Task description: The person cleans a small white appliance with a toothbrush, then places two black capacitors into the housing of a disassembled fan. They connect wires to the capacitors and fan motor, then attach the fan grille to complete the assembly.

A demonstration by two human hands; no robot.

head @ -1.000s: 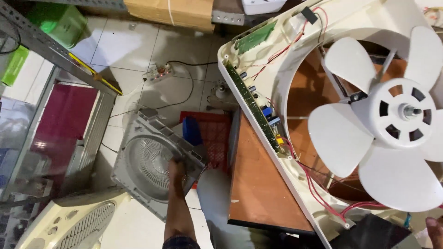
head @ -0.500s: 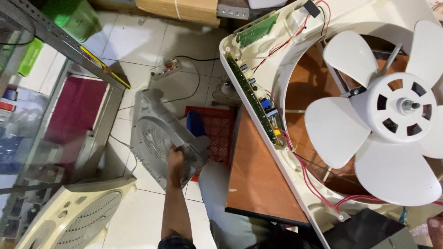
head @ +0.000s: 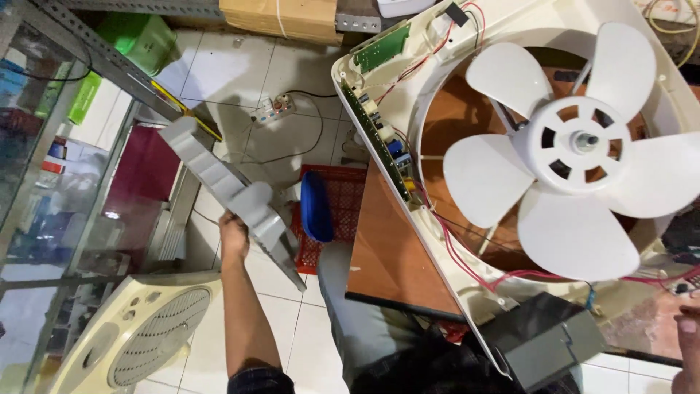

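At nine o'clock my left hand (head: 233, 232) grips a grey fan grille (head: 232, 193), tilted on edge above the tiled floor (head: 219, 80); a cream fan cover (head: 138, 335) lies at seven. On the bench (head: 390, 255), the open fan housing (head: 554, 153) sits at two. My right hand (head: 687, 346) peeks in at four; I can't tell its grip.
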